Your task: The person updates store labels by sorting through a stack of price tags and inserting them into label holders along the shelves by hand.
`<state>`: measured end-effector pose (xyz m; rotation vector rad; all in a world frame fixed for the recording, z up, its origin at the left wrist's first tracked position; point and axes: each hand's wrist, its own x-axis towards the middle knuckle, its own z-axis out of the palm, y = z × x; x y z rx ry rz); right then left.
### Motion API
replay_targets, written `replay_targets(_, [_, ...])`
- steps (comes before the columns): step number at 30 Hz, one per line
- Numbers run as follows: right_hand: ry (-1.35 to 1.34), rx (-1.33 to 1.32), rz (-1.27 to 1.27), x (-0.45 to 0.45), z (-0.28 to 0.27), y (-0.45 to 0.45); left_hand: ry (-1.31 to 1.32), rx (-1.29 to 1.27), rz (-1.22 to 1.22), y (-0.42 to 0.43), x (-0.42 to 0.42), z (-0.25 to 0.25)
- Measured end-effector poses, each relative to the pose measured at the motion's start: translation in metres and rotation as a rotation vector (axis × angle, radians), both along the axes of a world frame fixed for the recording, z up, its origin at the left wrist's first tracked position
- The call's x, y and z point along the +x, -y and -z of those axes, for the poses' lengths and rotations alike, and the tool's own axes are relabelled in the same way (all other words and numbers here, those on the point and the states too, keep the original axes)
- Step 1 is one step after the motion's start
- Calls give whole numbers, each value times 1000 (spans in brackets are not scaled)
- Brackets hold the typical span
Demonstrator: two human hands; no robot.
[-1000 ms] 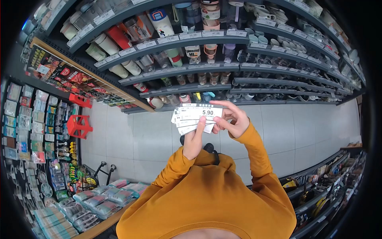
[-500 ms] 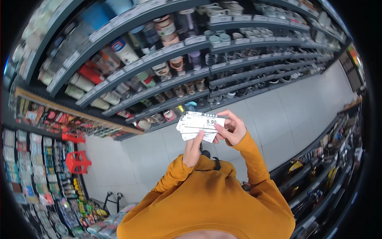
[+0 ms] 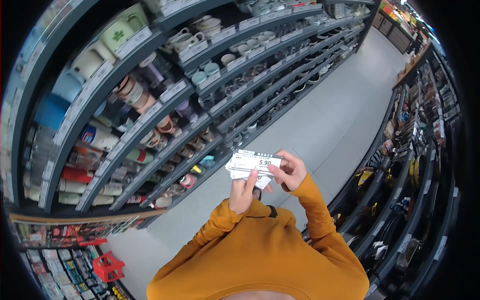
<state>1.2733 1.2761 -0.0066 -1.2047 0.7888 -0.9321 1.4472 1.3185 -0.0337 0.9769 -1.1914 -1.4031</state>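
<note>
A fanned stack of white price tags (image 3: 250, 162) is held between both hands in front of my body. The top tag reads 5.90, and parts of others show beneath it. My left hand (image 3: 242, 192) grips the lower edge, its thumb lying on the front of the tags. At the right end, my right hand (image 3: 290, 171) pinches the stack with the thumb in front and fingers behind. The fingers behind the tags are mostly hidden.
Shelves of mugs (image 3: 122, 31), cups and bottles rise on the left, with label strips along their edges. Another shelf with pans (image 3: 367, 175) lines the right. A red stool (image 3: 108, 266) stands at lower left. Tiled floor (image 3: 320, 127) runs between the shelves.
The view has turned to the right, so the shelves now slant and more of the aisle's far end shows. Both hands still hold the tags, which are fanned less widely.
</note>
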Motion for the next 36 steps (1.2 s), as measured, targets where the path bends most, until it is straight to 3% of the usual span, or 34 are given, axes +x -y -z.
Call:
replay_targets(9, [-11,20,-179,-24,-4,103,-130,15,101,106,-2,-8])
replay_targets(15, [-95,-101,-6,-42,-8,161,-141,10,-86,168,-49,-10])
replay_targets(23, [-93,-234,199,-102,3,213,-74,-8,-94,230,-118,-6])
replay_targets(29, [-53,-191,232,-184,7,259,-112,3,-116,264,-202,-11])
replay_targets(36, [-82,-228,216,-335,-11,312,-191,14,-158,304,-356,-25])
